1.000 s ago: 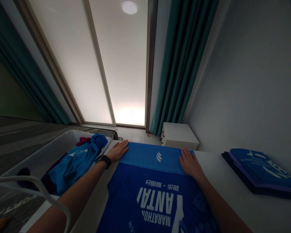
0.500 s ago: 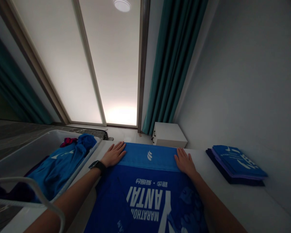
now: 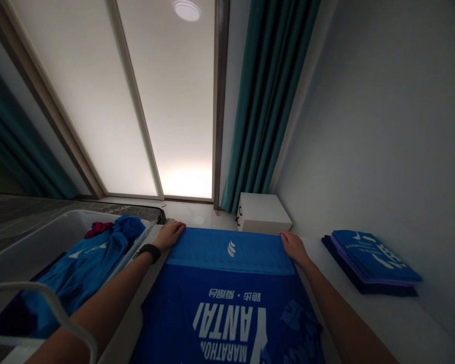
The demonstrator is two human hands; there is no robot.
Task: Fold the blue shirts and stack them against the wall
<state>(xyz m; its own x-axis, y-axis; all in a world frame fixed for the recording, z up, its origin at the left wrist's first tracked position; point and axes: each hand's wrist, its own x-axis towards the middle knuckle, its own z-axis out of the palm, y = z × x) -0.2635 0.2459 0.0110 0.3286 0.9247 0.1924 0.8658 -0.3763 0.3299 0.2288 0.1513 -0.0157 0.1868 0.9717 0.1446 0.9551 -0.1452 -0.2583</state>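
Observation:
A blue marathon shirt [image 3: 231, 283] lies spread on the white table, its white lettering upside down to me. Its far end is a lighter blue band with a small white emblem. My left hand [image 3: 170, 234] is closed on the far left corner of that band, and a dark watch [image 3: 150, 251] sits on the wrist. At the far right corner, my right hand [image 3: 292, 246] has its fingers closed on the fabric edge. Both sets of fingertips are partly hidden at the edge. The near part of the shirt runs out of view.
Left of the table stands a white basket [image 3: 70, 218] with a pale handle, holding crumpled blue, red and dark clothes [image 3: 87, 253]. A folded stack of clothes [image 3: 375, 258] lies at the right by the wall. Beyond the table stands a white cabinet [image 3: 263, 212].
Both hands were lying flat with fingers spread on the light band; now their fingers are curled onto its far corners. The hands have moved slightly outward, and the view has shifted a little.

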